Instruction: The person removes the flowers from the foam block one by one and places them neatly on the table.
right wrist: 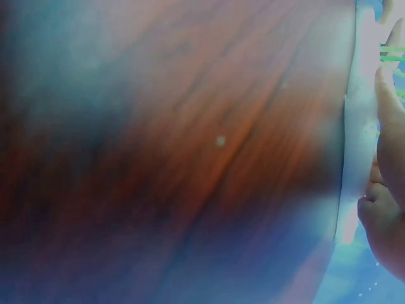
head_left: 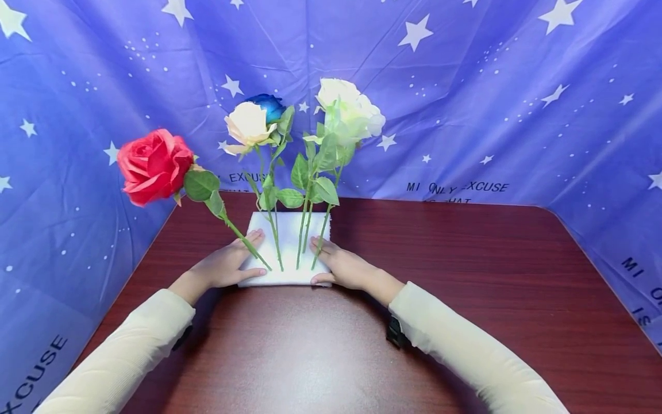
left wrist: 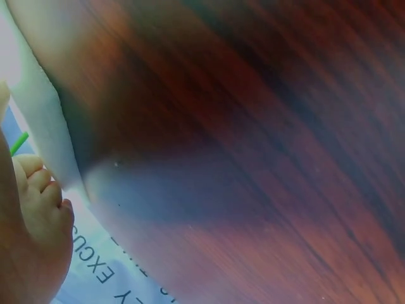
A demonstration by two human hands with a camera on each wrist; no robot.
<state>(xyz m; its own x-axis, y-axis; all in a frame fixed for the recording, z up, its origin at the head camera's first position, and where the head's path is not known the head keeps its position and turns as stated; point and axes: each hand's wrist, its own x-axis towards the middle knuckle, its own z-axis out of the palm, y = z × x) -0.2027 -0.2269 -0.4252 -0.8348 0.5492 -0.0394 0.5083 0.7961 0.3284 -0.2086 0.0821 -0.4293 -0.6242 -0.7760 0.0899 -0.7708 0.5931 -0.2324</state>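
A white foam block (head_left: 288, 244) lies flat on the table, with several artificial roses on green stems standing in it. The red rose (head_left: 155, 167) leans far out to the left. A cream rose (head_left: 250, 125) partly covers a blue rose (head_left: 268, 107), and pale white blooms (head_left: 341, 112) stand at the right. My left hand (head_left: 224, 265) rests on the block's left side, fingertips and thumb on its top. On the right side, my right hand (head_left: 349, 267) rests likewise, thumb near the front corner. Each wrist view catches the block's side wall (left wrist: 47, 120) and part of a hand.
The dark red wooden table (head_left: 465, 276) extends around the block. Behind and at both sides hangs a blue cloth (head_left: 465, 115) with white stars and printed letters. The flower heads rise high above the hands, and the red one overhangs the left forearm's side.
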